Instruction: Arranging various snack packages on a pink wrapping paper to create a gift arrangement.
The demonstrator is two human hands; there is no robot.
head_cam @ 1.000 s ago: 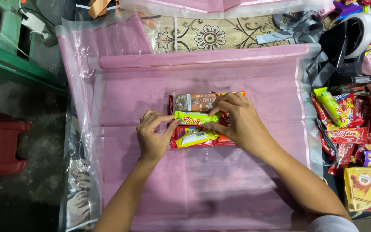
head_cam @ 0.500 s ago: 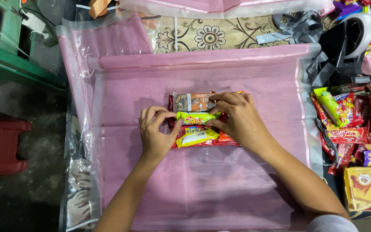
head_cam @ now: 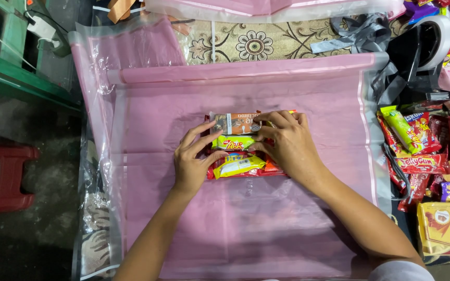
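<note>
On the pink plastic sheet point(head_cam: 246, 229), centrally placed, the snack packets point(head_cam: 237, 151) lie stacked, with left hand point(head_cam: 194, 164) and right hand point(head_cam: 287, 145) pressing their opposite ends, fingers curled against the wrappers.

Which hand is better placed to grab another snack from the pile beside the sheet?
Right hand, probably: the loose snack pile lies on its side, past the pink sheet's edge. The left hand would have to cross over.
</note>
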